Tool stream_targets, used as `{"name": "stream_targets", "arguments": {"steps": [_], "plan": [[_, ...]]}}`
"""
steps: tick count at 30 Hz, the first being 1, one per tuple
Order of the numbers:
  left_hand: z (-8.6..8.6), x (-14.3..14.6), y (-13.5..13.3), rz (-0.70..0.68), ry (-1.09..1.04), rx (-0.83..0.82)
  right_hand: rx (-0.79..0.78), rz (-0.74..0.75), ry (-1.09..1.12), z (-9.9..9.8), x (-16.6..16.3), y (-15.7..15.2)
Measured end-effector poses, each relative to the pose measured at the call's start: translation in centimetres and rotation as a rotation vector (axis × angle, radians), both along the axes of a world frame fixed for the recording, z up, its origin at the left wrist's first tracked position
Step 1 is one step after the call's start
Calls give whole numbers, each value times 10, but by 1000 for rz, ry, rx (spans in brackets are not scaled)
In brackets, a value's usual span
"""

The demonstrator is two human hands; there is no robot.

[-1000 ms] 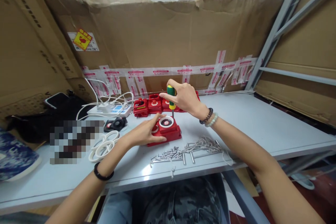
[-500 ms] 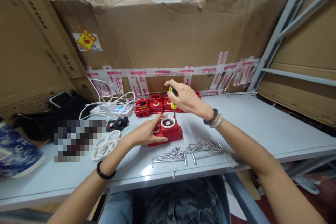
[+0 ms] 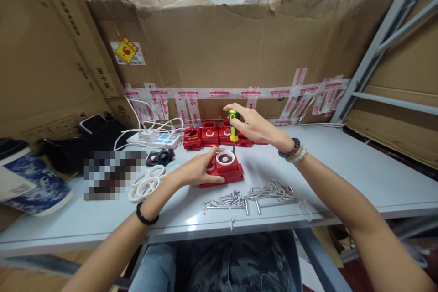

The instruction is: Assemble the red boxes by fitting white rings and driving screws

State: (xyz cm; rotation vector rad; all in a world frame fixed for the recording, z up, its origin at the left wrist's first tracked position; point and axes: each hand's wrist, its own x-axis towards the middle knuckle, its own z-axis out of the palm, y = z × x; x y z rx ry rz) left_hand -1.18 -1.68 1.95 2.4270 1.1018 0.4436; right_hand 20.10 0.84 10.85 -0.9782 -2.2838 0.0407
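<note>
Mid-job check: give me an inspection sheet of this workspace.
Surface: pale, glossy table.
Job's things: red box topped by a white ring; screwdriver near-upright at its far side; loose screws in front; red parts behind; white rings at left.
Clutter: lidded cup and black bag at left.
Hands: left hand holds the red box; right hand grips the screwdriver.
Cables: white cables looped over a power strip.
Surroundings: cardboard behind and on both sides; metal frame at right.
</note>
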Motion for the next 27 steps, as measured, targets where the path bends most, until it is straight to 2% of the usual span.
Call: {"name": "stream_targets", "arguments": {"steps": [1, 2, 6, 7, 9, 12, 13, 14, 18, 19, 21, 24, 25, 27], "plan": [[0, 0, 0, -1, -4, 4, -15, 57, 20, 0, 0, 1], [0, 0, 0, -1, -9, 6, 3, 49, 39, -1, -1, 1], [0, 0, 0, 9, -15, -8, 168, -323, 31, -6, -9, 1], [0, 0, 0, 10, -15, -11, 174, -355, 13, -6, -10, 0], [1, 0, -1, 7, -13, -14, 108, -246, 0, -5, -10, -1], [2, 0, -1, 0, -11, -8, -37, 69, 46, -3, -5, 1], [2, 1, -1, -1, -9, -3, -44, 119, 74, -4, -4, 2], [2, 1, -1, -1, -7, 1, -21, 110, 104, -6, -3, 3], [2, 1, -1, 9, -4, 0, 128, -211, 127, -12, -4, 3], [2, 1, -1, 15, -3, -3, 120, -231, 107, -11, -4, 2], [2, 1, -1, 17, 0, -5, 46, -119, 80, -9, -1, 0], [1, 0, 0, 9, 6, 1, -74, 153, 73, -4, 4, 1], [1, 0, 0, 7, 8, 2, -75, 186, 81, -4, 5, 1], [0, 0, 1, 4, 18, -5, -5, 94, 116, -6, 4, 3]]}}
